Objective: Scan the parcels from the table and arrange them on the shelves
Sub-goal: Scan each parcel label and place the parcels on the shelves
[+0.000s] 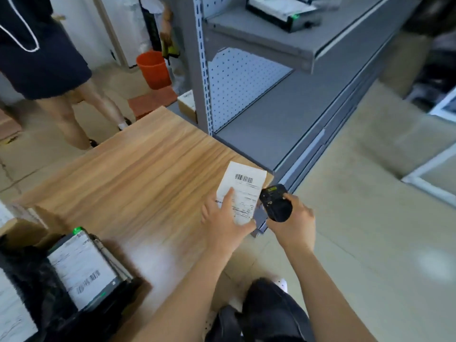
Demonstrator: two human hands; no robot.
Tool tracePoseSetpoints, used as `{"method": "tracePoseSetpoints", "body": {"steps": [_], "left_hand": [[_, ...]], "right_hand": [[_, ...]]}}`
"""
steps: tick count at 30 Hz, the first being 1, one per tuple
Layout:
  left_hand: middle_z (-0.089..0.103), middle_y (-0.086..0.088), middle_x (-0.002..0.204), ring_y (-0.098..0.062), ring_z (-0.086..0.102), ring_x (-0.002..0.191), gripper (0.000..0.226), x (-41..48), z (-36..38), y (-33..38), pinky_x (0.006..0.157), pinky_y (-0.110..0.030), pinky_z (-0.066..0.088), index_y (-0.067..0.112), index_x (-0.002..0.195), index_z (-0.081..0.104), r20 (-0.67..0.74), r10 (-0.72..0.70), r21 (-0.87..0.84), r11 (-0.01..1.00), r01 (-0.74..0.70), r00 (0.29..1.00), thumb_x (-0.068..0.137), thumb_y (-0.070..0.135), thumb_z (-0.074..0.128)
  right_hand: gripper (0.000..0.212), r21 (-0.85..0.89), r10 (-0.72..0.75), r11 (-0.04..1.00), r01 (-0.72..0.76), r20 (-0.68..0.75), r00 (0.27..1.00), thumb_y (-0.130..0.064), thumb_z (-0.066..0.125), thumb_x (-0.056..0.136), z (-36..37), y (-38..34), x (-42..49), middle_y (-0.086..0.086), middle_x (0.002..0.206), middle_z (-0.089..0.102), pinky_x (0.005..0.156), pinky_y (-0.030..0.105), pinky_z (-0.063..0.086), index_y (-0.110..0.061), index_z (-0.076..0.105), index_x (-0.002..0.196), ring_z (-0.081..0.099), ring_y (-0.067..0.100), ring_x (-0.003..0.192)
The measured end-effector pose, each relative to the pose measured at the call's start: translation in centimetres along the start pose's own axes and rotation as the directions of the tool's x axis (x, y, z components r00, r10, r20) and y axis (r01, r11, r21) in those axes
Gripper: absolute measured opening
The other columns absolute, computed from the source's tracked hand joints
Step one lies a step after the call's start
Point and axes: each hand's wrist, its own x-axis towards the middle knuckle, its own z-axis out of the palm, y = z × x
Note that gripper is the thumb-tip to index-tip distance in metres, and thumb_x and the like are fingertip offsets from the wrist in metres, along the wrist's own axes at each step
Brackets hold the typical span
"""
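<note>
Holding a white parcel (243, 191) (barcode facing up) above the right-hand corner of the wooden table (138, 174), the left hand (223, 223) is gripping its near end, while the right hand (297, 224) is clutching a black scanner (276, 203) just off that same corner, beside the parcel.

Pale beige tile floor (370, 243), orange bucket (154, 69) by a white wall (81, 25)

Bare lower shelf (283, 124) beside upright post (201, 70)
</note>
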Motion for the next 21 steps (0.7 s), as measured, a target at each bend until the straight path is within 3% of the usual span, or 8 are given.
{"method": "tracePoseSetpoints", "body": {"steps": [6,12,21], "left_hand": [[0.034,-0.004,0.132,-0.023,0.026,0.113,0.094,-1.3,2.8,7.1,0.097,-0.038,0.032,0.037,0.141,0.033,0.013,0.231,-0.023,0.973,-0.231,0.973,0.058,0.064,0.065],[0.031,-0.005,0.134,-0.028,0.027,0.118,0.094,-2.4,7.6,16.2,0.101,-0.045,0.031,0.033,0.138,0.040,-0.046,0.311,-0.083,0.946,-0.314,0.949,0.052,0.060,0.068],[0.029,-0.007,0.137,-0.025,0.023,0.116,0.095,-4.5,17.9,30.8,0.101,-0.044,0.029,0.033,0.137,0.041,-0.034,0.402,-0.141,0.905,-0.402,0.915,0.052,0.048,0.081]], "right_hand": [[0.069,0.114,0.134,0.986,-0.118,-0.147,0.980,-0.015,0.077,0.066,-5.8,4.9,0.2,0.001,0.107,0.065,0.072,0.030,0.042,-0.023,0.053,0.130,0.043,0.025,0.105],[0.065,0.103,0.157,0.985,-0.135,-0.240,0.958,-0.014,0.075,0.066,-12.8,10.8,3.1,-0.004,0.114,0.062,0.068,0.028,0.034,-0.022,0.054,0.127,0.040,0.021,0.100],[0.066,0.052,0.177,0.984,-0.169,-0.333,0.926,-0.015,0.074,0.067,-23.7,22.4,8.3,-0.005,0.115,0.061,0.071,0.028,0.037,-0.022,0.053,0.129,0.040,0.021,0.102]]}}
